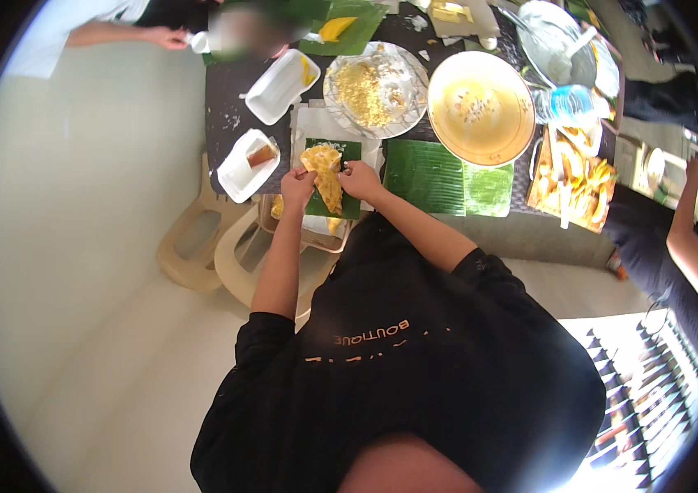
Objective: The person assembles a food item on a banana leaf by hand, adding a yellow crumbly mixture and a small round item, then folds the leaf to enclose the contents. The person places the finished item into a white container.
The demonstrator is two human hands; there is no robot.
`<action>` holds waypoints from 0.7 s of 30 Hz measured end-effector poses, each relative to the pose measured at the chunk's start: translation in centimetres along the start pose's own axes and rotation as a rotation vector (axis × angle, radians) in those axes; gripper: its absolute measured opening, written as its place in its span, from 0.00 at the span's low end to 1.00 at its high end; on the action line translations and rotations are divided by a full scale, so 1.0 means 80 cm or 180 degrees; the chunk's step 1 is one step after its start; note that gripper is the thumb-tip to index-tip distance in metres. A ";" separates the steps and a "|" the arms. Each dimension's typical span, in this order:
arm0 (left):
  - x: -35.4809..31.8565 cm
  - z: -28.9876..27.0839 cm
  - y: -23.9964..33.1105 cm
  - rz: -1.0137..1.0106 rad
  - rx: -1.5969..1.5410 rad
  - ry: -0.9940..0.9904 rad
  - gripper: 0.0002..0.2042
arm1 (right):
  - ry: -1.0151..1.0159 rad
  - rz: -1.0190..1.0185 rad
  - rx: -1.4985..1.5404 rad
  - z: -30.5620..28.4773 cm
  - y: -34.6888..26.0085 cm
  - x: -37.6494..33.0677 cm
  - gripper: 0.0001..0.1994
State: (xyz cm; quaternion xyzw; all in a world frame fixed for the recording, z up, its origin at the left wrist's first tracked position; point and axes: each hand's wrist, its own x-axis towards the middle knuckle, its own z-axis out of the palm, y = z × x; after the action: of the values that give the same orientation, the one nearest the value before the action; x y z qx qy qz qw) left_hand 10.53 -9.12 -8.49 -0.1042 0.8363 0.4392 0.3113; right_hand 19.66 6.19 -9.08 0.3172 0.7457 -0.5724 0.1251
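A yellow, crepe-like piece of food (328, 182) lies on a dark green banana leaf (350, 205) in front of me. It is wide at the far end, with white and pale shreds on top, and tapers toward me. At its left edge, my left hand (297, 186) is closed with thumb and fingertips pinching the food. My right hand (362, 181) has its fingers bent and closed at the opposite edge. Exactly what its fingertips grip is partly hidden. White paper (309, 123) shows beneath the leaf.
A plate of yellow crumbs (373, 99) and a large cream bowl (480, 78) stand beyond. More banana leaf (423, 177) lies at right, near a board of peels (575, 185). White foam trays (238, 185) sit left. Other people stand around the table; chairs (193, 238) are at lower left.
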 end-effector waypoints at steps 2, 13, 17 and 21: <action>-0.010 -0.003 -0.013 0.0284 0.0378 0.0429 0.16 | 0.0014 -0.0201 -0.0391 -0.019 -0.019 -0.015 0.23; -0.120 -0.031 -0.031 0.0554 0.0948 0.1146 0.14 | 0.0503 -0.0739 -0.2321 -0.082 -0.065 -0.020 0.15; -0.093 -0.004 -0.019 0.0527 -0.0260 0.0755 0.15 | 0.0199 -0.0440 -0.1289 -0.050 -0.037 -0.011 0.19; -0.068 0.017 -0.007 0.0684 -0.0353 0.0807 0.18 | 0.0403 -0.0156 -0.0768 -0.015 -0.018 0.003 0.22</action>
State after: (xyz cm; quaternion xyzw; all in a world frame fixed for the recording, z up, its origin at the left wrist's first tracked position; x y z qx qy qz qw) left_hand 15.68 -8.89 -6.13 -0.0857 0.8497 0.4987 0.1484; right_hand 18.79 7.15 -7.74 0.3170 0.8231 -0.4603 0.1010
